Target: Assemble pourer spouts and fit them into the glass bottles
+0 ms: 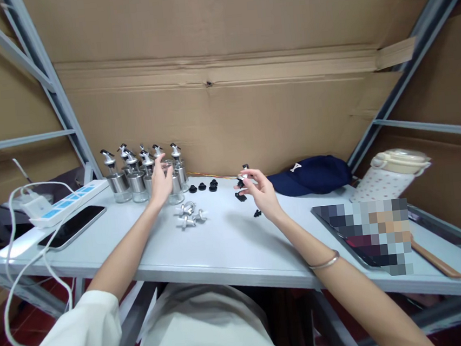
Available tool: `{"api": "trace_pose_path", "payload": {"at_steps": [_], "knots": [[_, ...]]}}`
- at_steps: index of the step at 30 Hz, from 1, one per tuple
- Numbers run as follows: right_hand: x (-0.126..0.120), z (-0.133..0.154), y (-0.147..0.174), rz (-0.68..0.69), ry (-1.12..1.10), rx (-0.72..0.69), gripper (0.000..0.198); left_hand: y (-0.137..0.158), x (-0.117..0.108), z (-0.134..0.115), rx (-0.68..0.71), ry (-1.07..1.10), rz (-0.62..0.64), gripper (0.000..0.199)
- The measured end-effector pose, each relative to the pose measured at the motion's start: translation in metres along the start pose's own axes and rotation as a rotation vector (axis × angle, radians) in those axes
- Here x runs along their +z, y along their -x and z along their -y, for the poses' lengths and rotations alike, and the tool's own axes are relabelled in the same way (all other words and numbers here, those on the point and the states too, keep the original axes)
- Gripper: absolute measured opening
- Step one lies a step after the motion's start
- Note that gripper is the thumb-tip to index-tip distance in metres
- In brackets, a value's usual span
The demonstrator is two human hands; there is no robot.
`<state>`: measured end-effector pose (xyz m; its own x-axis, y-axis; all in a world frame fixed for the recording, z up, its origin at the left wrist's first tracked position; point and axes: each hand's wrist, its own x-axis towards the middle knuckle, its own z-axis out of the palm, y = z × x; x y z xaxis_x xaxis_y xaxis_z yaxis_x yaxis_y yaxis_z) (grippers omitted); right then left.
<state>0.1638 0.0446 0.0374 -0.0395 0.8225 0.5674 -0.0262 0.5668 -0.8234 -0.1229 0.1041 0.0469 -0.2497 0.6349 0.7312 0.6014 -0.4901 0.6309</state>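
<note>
My left hand (161,182) reaches among the oil dispenser bottles, fingers curved and apart. Beside it stands a glass bottle (176,192) with a steel band and no spout on top; whether my fingers touch it I cannot tell. Several bottles (136,181) to the left carry silver and black pour spouts. My right hand (263,191) pinches a small silver and black pour spout (241,179) above the table. Small black parts (240,196) lie below that hand, with more black pieces (257,213) nearer me. Silver spout pieces (188,215) and black stoppers (202,186) lie between my hands.
A navy cap (316,175) and a dotted container (389,174) stand at the right, near a blurred dark item with a wooden handle (436,256). At the left are a phone (75,226), a power strip (70,202) and white cables. Cardboard (225,119) walls the back.
</note>
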Motion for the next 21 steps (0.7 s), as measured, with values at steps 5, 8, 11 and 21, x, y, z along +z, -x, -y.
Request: {"api": "trace_pose_path", "payload": {"at_steps": [5, 8, 11, 21], "knots": [[0.0, -0.002, -0.001, -0.053, 0.079, -0.085, 0.027, 0.005, 0.003, -0.002, 0.028, 0.008, 0.037, 0.027], [-0.001, -0.004, -0.002, -0.104, 0.1, -0.128, 0.027, 0.008, 0.001, -0.012, 0.118, 0.019, -0.014, 0.02], [-0.002, -0.004, -0.001, -0.132, 0.12, -0.154, 0.027, 0.012, 0.0, -0.027, 0.212, 0.109, -0.103, 0.019], [-0.002, 0.006, 0.002, -0.189, 0.183, -0.222, 0.029, 0.061, 0.023, -0.086, 0.143, 0.658, 0.304, 0.028]]}}
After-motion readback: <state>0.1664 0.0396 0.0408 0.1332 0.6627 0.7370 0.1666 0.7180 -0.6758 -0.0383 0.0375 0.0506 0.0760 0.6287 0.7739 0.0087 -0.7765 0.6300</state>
